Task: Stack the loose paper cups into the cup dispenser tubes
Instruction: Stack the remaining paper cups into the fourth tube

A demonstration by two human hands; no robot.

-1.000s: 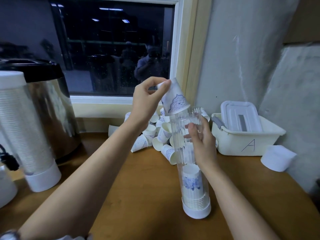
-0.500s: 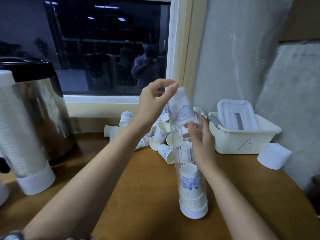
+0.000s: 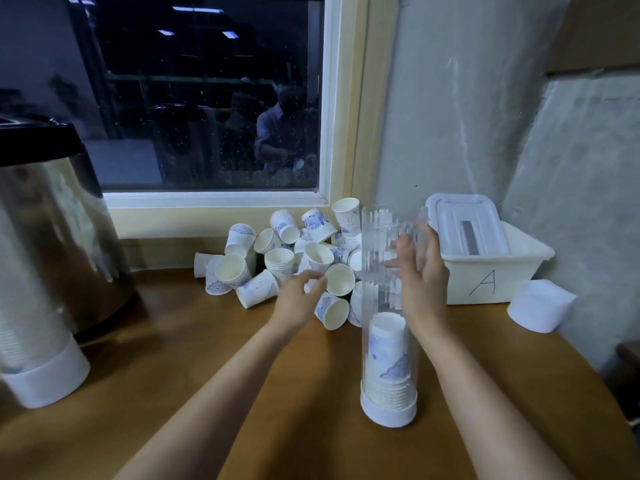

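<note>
A clear dispenser tube (image 3: pixel 388 258) stands upright on its white base (image 3: pixel 388 414) on the wooden table (image 3: pixel 214 368). Inside it sits a short stack of white-and-blue paper cups (image 3: pixel 388 355). My right hand (image 3: pixel 424 275) holds the tube from its right side near the top, fingers wrapped behind the clear wall. Loose paper cups (image 3: pixel 277 261) lie in a pile under the window, left of the tube. My left hand (image 3: pixel 298 296) hovers at the pile's front edge with loosely curved fingers, holding nothing, close to a cup lying on its side (image 3: pixel 340 278).
A second tube (image 3: pixel 31 306), packed with cups, stands at the far left in front of a steel urn (image 3: pixel 55 216). A white bin marked A (image 3: pixel 491 275) with a lid (image 3: pixel 465 225) sits right of the tube. A white cap (image 3: pixel 540 310) rests beside it.
My left hand let go of the cup over the tube mouth and came down to the pile. The cup now sits on the stack. My right hand stayed on the tube.
</note>
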